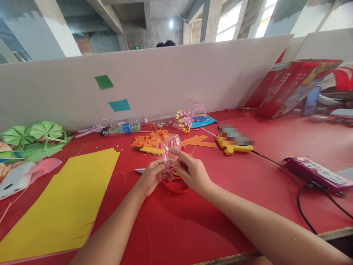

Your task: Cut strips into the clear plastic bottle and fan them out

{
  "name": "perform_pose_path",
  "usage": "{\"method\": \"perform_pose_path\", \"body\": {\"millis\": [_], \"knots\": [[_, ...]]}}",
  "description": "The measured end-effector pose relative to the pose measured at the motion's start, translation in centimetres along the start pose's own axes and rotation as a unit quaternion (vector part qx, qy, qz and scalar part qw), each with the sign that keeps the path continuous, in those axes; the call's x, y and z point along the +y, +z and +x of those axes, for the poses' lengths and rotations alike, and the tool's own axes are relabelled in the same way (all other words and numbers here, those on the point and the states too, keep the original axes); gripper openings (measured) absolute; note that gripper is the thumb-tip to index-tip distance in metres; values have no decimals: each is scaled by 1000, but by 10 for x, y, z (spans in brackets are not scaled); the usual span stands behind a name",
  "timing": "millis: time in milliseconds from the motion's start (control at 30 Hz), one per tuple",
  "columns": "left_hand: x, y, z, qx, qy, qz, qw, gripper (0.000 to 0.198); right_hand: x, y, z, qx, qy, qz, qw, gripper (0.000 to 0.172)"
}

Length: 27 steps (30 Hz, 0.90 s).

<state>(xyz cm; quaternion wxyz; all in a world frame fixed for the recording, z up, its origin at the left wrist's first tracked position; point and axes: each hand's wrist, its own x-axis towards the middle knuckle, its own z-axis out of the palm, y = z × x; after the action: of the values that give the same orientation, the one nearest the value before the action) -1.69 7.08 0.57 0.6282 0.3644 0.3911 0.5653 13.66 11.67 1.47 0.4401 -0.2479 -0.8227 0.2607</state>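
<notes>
In front of me is a clear plastic bottle piece (174,141), cut into strips that bow outward like a small lantern. My left hand (156,175) grips its lower end between thumb and fingers. My right hand (194,171) is at the same end, its index finger stretched along the strips and its other fingers curled; the exact contact is partly hidden. Under the hands lie scissors with red handles (176,189), their blade tip showing on the left. Just beyond are a yellow utility knife (150,150) and a heap of orange paper cut-outs (151,139).
Yellow paper sheets (63,198) cover the left side. A yellow glue gun (234,148) lies right, its cord running to a purple power strip (317,173). A labelled bottle (124,127) and a star-covered clear bottle (184,120) rest by the white partition (165,81).
</notes>
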Motion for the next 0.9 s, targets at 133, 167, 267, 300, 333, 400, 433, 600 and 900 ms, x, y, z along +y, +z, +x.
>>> {"method": "perform_pose_path", "body": {"millis": [133,167,267,300,333,400,433,600,900], "knots": [[0,-1,-1,7,-13,16,1000,23,2,-2,1,6,-9,-53,999,34],[0,0,-1,11,-14,20,1000,23,2,-3,1,7,-14,-73,997,32],[1,1,0,25,-12,29,999,23,3,-3,2,6,-36,-135,990,28],[1,1,0,28,-10,32,999,22,3,-3,2,2,-40,-153,987,26],[1,1,0,31,-9,35,999,22,3,-3,2,-3,-42,-170,985,25],[1,2,1,39,-7,38,998,23,3,-3,2,-13,-41,-203,978,21],[1,2,1,44,-7,38,998,23,3,-2,1,-16,-40,-218,975,19],[1,1,1,69,1,25,997,26,3,-1,1,-15,-38,-260,965,14],[0,3,2,78,2,6,997,26,5,-2,2,-12,-39,-285,958,18]]}}
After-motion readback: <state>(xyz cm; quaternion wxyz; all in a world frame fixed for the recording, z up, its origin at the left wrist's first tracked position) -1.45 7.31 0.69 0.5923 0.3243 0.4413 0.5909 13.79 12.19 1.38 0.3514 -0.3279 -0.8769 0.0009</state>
